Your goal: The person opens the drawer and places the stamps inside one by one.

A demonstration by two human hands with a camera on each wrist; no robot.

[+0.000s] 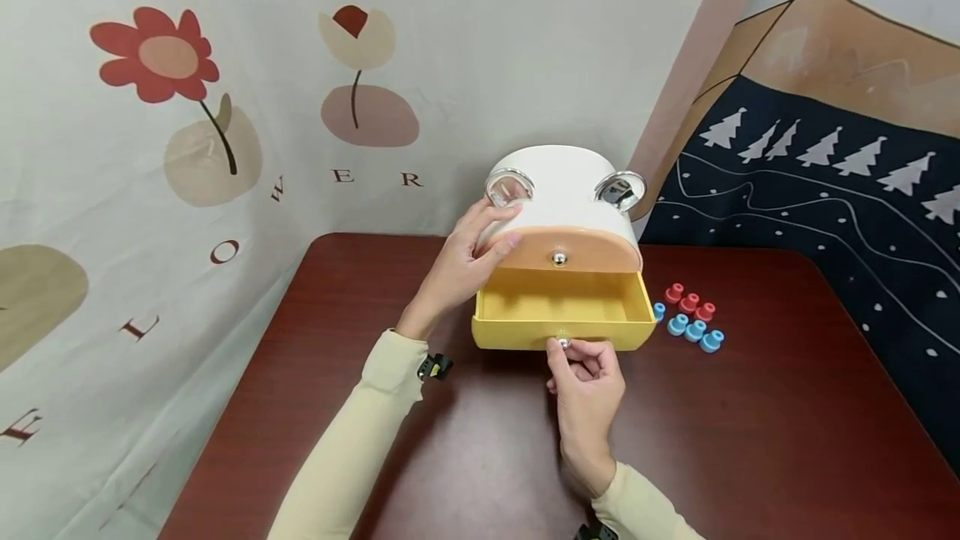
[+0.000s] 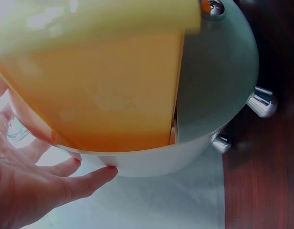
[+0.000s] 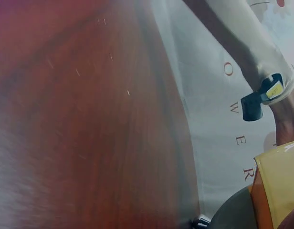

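A small white storage box [image 1: 558, 182] with rounded top and silver ears stands at the back of the table. Its lower yellow drawer [image 1: 517, 336] is pulled out, and nothing shows inside it. My right hand [image 1: 590, 394] pinches the drawer's silver knob [image 1: 563, 342] between thumb and fingers. With extended fingers, my left hand [image 1: 459, 265] steadies the box's left side; the left wrist view shows its fingertips [image 2: 106, 174] touching the white wall. Above, the peach drawer [image 1: 521, 248] is closed. The right wrist view catches only the yellow drawer's side [image 3: 283, 176].
Several red pegs [image 1: 689, 302] and blue pegs [image 1: 695, 330] stand right of the drawer on the dark red table [image 1: 787, 407]. One blue peg [image 1: 658, 311] is close to the drawer's right corner. A flower-printed cloth [image 1: 465, 40] hangs behind the box.
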